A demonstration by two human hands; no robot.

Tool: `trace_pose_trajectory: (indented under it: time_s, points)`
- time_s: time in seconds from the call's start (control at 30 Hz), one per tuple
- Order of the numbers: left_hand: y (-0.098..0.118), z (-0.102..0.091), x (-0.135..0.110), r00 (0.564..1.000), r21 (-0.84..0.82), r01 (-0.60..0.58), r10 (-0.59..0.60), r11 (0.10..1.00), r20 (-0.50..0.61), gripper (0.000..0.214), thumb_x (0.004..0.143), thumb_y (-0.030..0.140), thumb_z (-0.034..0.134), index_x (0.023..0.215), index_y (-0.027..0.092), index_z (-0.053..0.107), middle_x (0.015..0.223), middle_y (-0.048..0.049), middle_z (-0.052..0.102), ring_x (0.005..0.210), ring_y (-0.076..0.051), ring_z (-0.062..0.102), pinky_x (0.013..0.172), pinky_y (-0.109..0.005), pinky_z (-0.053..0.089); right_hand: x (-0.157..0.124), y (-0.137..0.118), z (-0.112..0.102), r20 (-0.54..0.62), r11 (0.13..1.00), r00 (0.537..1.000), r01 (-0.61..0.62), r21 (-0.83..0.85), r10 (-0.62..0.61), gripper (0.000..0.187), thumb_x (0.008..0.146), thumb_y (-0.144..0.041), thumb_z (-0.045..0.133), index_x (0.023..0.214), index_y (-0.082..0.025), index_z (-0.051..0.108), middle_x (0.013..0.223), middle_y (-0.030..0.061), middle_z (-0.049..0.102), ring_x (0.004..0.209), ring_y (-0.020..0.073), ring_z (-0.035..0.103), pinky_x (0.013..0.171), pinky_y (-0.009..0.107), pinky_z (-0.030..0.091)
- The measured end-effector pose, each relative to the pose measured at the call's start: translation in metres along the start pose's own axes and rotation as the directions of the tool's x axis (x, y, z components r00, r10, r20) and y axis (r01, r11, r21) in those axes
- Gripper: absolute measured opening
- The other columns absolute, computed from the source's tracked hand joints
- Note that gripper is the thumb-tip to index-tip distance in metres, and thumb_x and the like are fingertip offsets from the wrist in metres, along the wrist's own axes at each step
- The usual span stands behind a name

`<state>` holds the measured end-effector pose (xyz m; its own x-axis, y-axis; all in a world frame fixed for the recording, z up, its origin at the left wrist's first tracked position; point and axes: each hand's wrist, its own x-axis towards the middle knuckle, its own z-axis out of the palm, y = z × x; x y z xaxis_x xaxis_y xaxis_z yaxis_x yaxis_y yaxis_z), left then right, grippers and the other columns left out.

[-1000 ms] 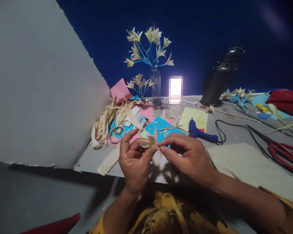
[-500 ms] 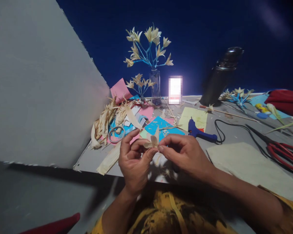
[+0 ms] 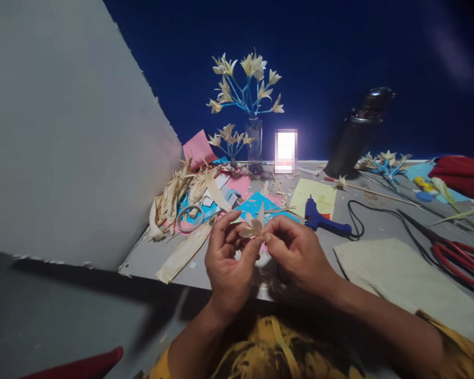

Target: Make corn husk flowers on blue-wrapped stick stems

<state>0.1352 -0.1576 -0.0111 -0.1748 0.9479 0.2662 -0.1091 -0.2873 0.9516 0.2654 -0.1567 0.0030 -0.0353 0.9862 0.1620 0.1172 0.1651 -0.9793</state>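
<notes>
Between my two hands is a small cream flower (image 3: 255,226) with pointed petals that look like dried husk. My left hand (image 3: 229,263) pinches its base with thumb and fingers, the petals lying against the fingertips. From the other side my right hand (image 3: 298,252) grips the same base between thumb and forefinger; the fingertips of both hands nearly meet. Beneath them a blue sheet (image 3: 256,202) carries thin husk scraps. A blue glue gun (image 3: 324,220) rests on the table to the right of my hands.
Dried husks (image 3: 171,197) and a tape roll (image 3: 190,218) lie at left. Behind stand a glass vase (image 3: 255,150) of similar flowers and a dark flask (image 3: 357,134). Red-handled scissors (image 3: 460,263), a black cord and a pale board (image 3: 398,279) are at right.
Both hands, still on the flower, appear slightly further right. The whole view has shifted a little, with the vase and flask lower in the picture.
</notes>
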Motion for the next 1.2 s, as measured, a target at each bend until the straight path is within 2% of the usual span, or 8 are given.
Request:
trace_pose_trajectory:
  time_s: [0.17,0.33,0.53,0.67,0.83,1.0,1.1,1.2]
  points:
    - [0.003,0.003,0.000,0.999,-0.027,0.025,-0.024,0.999,0.037,0.050,0.077,0.026,0.080,0.121,0.019,0.057,0.087,-0.0027,0.071,0.075,-0.015,0.069,0.065,-0.022,0.056,0.000,0.000,-0.003,0.003,0.998,0.998,0.063,-0.018,-0.063,0.013,0.082,-0.024,0.058,0.070,-0.020,0.057,0.067,-0.0012,0.058,0.060,0.0124,0.048,0.056,0.024,0.039]
    - [0.005,0.003,0.002,0.995,-0.081,0.076,-0.071,0.994,0.067,0.052,0.077,0.026,0.080,0.122,0.020,0.054,0.080,0.0007,0.069,0.056,-0.009,0.062,0.051,-0.018,0.050,-0.001,-0.003,-0.008,0.047,0.995,0.997,0.050,0.088,-0.054,0.016,0.087,-0.029,0.060,0.075,-0.018,0.063,0.073,0.0005,0.063,0.069,0.0141,0.056,0.064,0.025,0.044]
    - [0.003,-0.002,0.006,0.987,-0.143,0.139,-0.124,0.980,0.103,0.057,0.074,0.025,0.084,0.122,0.021,0.054,0.076,0.0031,0.068,0.049,-0.007,0.058,0.046,-0.016,0.047,0.004,0.000,-0.012,0.172,0.954,0.984,-0.093,0.285,0.044,0.028,0.081,-0.042,0.072,0.071,-0.017,0.063,0.067,-0.0005,0.061,0.062,0.0125,0.053,0.058,0.024,0.041]
    - [0.002,-0.004,0.008,0.987,-0.176,0.130,-0.111,0.976,0.113,0.059,0.070,0.023,0.086,0.121,0.021,0.056,0.073,0.0040,0.067,0.049,-0.006,0.058,0.045,-0.015,0.046,0.007,0.006,-0.013,0.251,0.933,0.964,-0.166,0.320,0.086,0.034,0.081,-0.047,0.074,0.070,-0.016,0.065,0.061,-0.0025,0.055,0.057,0.0106,0.047,0.054,0.023,0.037]
    - [0.004,0.000,0.005,0.993,-0.167,0.099,-0.087,0.981,0.078,0.057,0.071,0.023,0.086,0.119,0.020,0.056,0.080,0.0011,0.070,0.049,-0.006,0.057,0.045,-0.015,0.046,0.002,0.002,-0.006,0.172,0.926,0.984,-0.103,0.364,0.042,0.033,0.082,-0.044,0.075,0.071,-0.017,0.060,0.061,-0.0028,0.056,0.059,0.0111,0.049,0.057,0.024,0.039]
    - [0.000,0.001,0.003,0.987,-0.185,0.093,-0.065,0.978,0.150,0.048,0.081,0.029,0.079,0.123,0.021,0.056,0.090,-0.0033,0.072,0.055,-0.009,0.063,0.048,-0.018,0.048,0.001,0.002,-0.007,0.031,0.910,0.999,-0.024,0.413,0.013,0.030,0.083,-0.043,0.073,0.073,-0.017,0.060,0.062,-0.0020,0.055,0.058,0.0105,0.046,0.055,0.023,0.038]
    - [-0.002,0.000,0.008,0.972,-0.244,0.151,-0.099,0.958,0.211,0.039,0.087,0.034,0.072,0.121,0.022,0.058,0.109,-0.0079,0.069,0.056,-0.008,0.063,0.047,-0.019,0.045,0.006,0.003,-0.015,0.078,0.831,0.990,-0.138,0.539,0.114,0.032,0.079,-0.041,0.076,0.069,-0.017,0.058,0.058,-0.0051,0.044,0.051,0.0074,0.031,0.047,0.021,0.026]
    - [-0.001,0.003,0.016,0.909,-0.294,0.349,-0.245,0.890,0.336,0.031,0.087,0.038,0.070,0.109,0.016,0.064,0.101,-0.0063,0.067,0.052,-0.005,0.058,0.044,-0.017,0.039,0.010,0.002,-0.022,0.256,0.698,0.948,-0.312,0.644,0.187,0.029,0.078,-0.038,0.077,0.073,-0.016,0.059,0.062,-0.0054,0.041,0.051,0.0060,0.024,0.045,0.019,0.019]
